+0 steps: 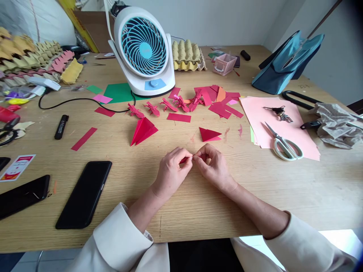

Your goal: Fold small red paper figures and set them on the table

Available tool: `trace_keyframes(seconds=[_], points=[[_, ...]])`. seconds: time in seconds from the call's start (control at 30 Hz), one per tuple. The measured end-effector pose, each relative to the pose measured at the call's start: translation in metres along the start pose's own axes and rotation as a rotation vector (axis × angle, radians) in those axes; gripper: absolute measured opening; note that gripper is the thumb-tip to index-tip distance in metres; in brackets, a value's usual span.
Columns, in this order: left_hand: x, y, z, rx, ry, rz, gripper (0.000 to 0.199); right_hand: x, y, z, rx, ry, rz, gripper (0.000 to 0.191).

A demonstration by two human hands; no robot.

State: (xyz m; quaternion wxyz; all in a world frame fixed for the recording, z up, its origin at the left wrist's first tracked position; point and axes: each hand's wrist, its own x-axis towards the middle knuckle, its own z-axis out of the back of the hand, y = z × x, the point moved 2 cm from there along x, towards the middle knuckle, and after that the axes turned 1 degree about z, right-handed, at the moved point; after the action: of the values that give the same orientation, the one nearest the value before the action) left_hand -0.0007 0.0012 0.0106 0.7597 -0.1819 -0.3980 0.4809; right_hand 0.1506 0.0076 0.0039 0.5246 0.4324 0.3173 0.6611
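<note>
Between my fingertips is a small folded piece of red paper, mostly hidden by the fingers. My left hand pinches it, its thumb and forefinger pressed together. My right hand pinches the paper's thin right end, close against the left fingertips. Beyond the hands lie a folded red paper triangle and a larger pleated red paper piece. Behind them stands a row of several small folded red paper figures. A red paper strip lies flat in front of that row.
A white and blue fan stands at the back. Loose red paper pieces are heaped right of it. Scissors rest on pink sheets at right. A black phone and a marker lie at left.
</note>
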Motion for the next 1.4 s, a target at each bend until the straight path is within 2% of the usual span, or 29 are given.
trace_keyframes(seconds=[0.13, 0.23, 0.3, 0.37, 0.47, 0.57, 0.8, 1.03, 1.4], points=[[0.0, 0.001, -0.001, -0.067, -0.011, 0.128, 0.014, -0.001, 0.001, 0.003, -0.057, 0.025, 0.142, 0.011], [0.001, 0.006, 0.0, -0.213, 0.024, 0.299, 0.011, 0.004, 0.004, 0.012, 0.006, 0.171, 0.167, 0.005], [0.004, 0.01, 0.002, -0.345, 0.072, 0.411, 0.01, 0.008, 0.006, 0.019, 0.049, 0.287, 0.203, 0.014], [0.006, 0.013, 0.003, -0.455, 0.118, 0.487, 0.011, 0.012, 0.008, 0.027, 0.058, 0.32, 0.251, 0.021], [0.008, 0.013, 0.005, -0.564, 0.197, 0.513, 0.013, 0.015, 0.007, 0.033, 0.058, 0.305, 0.345, 0.023], [0.008, 0.011, 0.005, -0.609, 0.265, 0.512, 0.014, 0.016, 0.003, 0.035, 0.042, 0.345, 0.436, 0.02], [0.007, 0.014, 0.005, -0.585, 0.374, 0.493, 0.014, 0.017, -0.001, 0.038, 0.012, 0.472, 0.509, 0.017], [0.005, 0.014, 0.002, -0.555, 0.371, 0.466, 0.013, 0.016, 0.002, 0.036, -0.051, 0.446, 0.393, 0.009], [-0.001, 0.012, -0.001, -0.417, 0.376, 0.383, 0.014, 0.014, 0.003, 0.028, -0.025, 0.456, 0.055, 0.008]])
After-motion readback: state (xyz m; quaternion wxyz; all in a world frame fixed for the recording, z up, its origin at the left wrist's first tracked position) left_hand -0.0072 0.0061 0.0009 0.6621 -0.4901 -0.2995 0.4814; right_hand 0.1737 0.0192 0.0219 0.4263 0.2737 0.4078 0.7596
